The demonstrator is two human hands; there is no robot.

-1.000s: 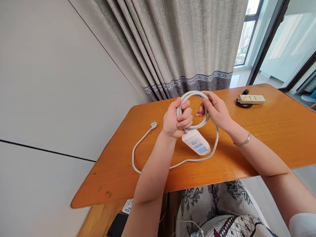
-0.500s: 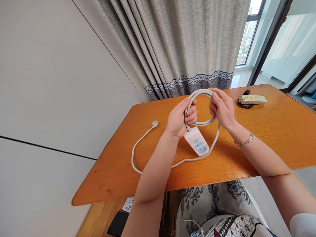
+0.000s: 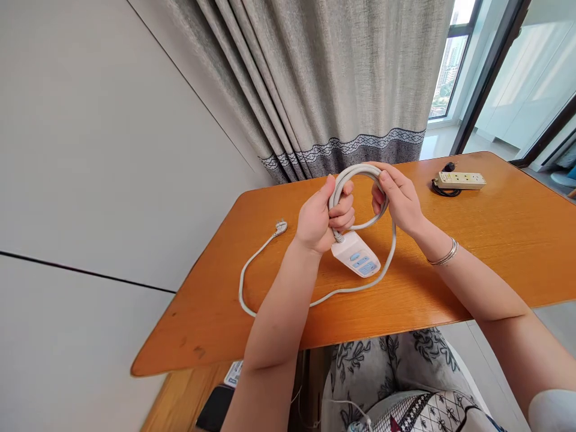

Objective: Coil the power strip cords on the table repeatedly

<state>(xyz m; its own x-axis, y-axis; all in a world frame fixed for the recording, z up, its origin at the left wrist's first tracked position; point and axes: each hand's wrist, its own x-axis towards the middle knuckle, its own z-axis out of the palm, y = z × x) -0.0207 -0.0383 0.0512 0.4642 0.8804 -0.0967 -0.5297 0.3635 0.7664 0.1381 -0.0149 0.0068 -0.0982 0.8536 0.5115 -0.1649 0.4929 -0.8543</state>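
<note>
A white power strip (image 3: 356,255) with pale blue socket faces hangs tilted just below my left hand (image 3: 320,216). Its grey-white cable (image 3: 358,170) is wound into a round coil of a few turns, raised over the table. My left hand is closed around the coil's left side, near where the cable enters the strip. At the coil's upper right, my right hand (image 3: 398,195) pinches the cable between thumb and fingers. From there the loose cable drops, runs left along the table, passes behind my left forearm and ends in a plug (image 3: 281,227) lying on the wood.
On the wooden table (image 3: 472,258), at the back right, lies a second, cream power strip (image 3: 462,180) with a bundled black cord. A grey curtain (image 3: 351,78) hangs behind the table. A dark phone-like object (image 3: 215,409) rests on a lower wooden surface at left.
Both hands and the coil have shifted slightly left. The coil looks a little narrower, and the power strip has swung to a flatter tilt.
</note>
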